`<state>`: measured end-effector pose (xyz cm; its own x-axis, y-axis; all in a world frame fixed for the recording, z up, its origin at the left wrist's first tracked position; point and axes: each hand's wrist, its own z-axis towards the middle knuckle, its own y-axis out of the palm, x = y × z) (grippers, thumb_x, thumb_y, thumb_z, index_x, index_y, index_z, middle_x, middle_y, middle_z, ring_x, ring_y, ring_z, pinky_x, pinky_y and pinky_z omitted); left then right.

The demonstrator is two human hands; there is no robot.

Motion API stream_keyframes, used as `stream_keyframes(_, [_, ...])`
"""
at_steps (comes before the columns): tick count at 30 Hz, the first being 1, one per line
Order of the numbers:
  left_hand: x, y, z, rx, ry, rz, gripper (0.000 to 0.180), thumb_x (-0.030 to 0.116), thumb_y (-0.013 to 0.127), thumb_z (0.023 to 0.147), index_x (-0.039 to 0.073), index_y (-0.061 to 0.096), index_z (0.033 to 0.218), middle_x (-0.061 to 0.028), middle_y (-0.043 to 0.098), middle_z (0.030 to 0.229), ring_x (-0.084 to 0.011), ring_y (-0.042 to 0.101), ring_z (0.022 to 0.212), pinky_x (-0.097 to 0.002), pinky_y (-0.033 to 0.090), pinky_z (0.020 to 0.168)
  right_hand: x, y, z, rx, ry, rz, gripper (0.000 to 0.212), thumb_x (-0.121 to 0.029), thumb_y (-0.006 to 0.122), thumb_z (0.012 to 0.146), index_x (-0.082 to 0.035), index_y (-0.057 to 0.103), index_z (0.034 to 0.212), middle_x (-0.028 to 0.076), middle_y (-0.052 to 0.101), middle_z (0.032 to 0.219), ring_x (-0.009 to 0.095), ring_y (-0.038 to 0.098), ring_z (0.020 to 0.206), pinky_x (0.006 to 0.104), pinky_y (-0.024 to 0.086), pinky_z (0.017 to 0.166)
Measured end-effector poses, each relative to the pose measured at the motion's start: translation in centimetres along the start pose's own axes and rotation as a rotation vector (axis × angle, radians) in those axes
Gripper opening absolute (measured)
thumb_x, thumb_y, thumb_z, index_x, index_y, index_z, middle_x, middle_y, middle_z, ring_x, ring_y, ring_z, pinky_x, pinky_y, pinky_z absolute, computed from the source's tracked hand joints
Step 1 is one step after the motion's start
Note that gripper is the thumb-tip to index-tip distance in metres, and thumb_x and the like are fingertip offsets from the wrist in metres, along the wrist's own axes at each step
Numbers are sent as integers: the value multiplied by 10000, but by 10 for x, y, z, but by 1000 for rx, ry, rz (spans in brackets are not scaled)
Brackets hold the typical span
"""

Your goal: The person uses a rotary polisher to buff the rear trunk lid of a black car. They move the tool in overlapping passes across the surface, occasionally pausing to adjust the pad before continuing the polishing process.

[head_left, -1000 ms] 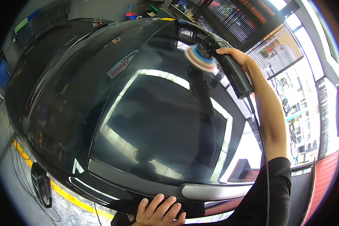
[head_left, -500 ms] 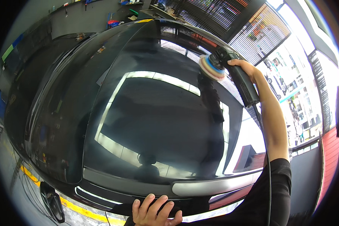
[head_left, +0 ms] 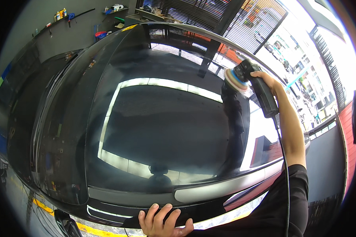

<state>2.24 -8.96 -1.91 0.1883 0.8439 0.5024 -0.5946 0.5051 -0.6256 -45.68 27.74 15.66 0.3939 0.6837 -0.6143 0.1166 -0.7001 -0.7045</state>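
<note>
My right hand is wrapped round the black body of an electric polisher, out over the far right part of a glossy black car roof. The polisher's round foam pad, ringed in blue, cream and reddish layers, is tilted and meets the roof there. A black power cord runs from its rear end down along my right arm. Low in the middle, my left hand rests on the near edge of the roof with its fingers spread, holding nothing.
The windshield lies to the left, with a side mirror below it. A silver-grey roof rail runs along the near side. Bottles stand on a wall shelf at the back left. Slatted screens line the far side.
My right hand and the polisher have shifted right and slightly nearer along the roof. The view has also turned a little. My left hand stays on the near edge.
</note>
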Motion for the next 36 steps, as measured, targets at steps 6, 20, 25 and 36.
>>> stream_keyframes(6, [7, -2, 9, -8, -21, -31, 417, 519, 731, 841, 167, 741, 1063, -56, 732, 1164, -327, 670, 1141, -543, 423, 1032, -12, 3, 1, -50, -13, -45, 723, -593, 760, 801, 8, 648, 1189, 131, 714, 882, 204, 700, 636, 325, 585, 578])
stream_keyframes(20, [7, 1, 4, -22, -25, -64, 507, 587, 795, 707, 178, 736, 1002, -28, 670, 1138, -291, 600, 1161, -526, 386, 1047, -177, 159, -48, -256, -290, -124, 655, -527, 804, 792, -25, 694, 1198, 109, 719, 892, 182, 682, 628, 319, 564, 572])
stream_keyframes(25, [7, 2, 4, 1, -32, -85, 511, 608, 774, 737, 184, 737, 1021, -13, 694, 1143, -280, 623, 1128, -518, 408, 1013, -237, 225, -61, -363, -408, -229, 665, -533, 805, 794, -48, 695, 1236, 129, 732, 952, 197, 695, 664, 338, 571, 612])
stream_keyframes(36, [5, 0, 7, 23, -34, -90, 465, 602, 717, 821, 186, 740, 1027, -14, 729, 1145, -254, 673, 1094, -456, 449, 972, -331, 332, -69, -507, -512, -446, 697, -564, 786, 800, -38, 677, 1245, 135, 730, 964, 192, 717, 661, 321, 587, 581])
